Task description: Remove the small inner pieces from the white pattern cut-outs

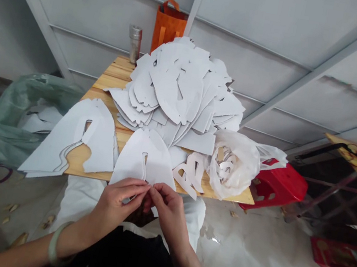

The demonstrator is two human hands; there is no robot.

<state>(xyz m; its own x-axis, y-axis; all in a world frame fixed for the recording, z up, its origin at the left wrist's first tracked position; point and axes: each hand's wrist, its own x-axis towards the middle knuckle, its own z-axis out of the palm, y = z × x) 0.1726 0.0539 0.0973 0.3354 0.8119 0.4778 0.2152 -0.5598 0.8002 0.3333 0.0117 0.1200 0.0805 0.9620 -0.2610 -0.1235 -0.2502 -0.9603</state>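
My left hand [123, 200] and my right hand [166, 212] meet at the table's near edge, fingertips pinched together. Whatever sits between the fingertips is too small and covered to make out. Right behind them lies a white cut-out piece [161, 160], arch-shaped with a narrow slot, its lower part hidden by my hands. To the left, a stack of similar white cut-outs [60, 140] overhangs the edge. Slim looped white strips [190, 174] lie to the right, beside a clear plastic bag [240, 172] holding more of them.
A tall heap of white cut-outs [180, 83] covers much of the wooden table [104, 81]. Behind it stand a tumbler [134, 45] and an orange bag [169, 26]. A green plastic bag [13, 111] is at left, a red stool [283, 184] at right.
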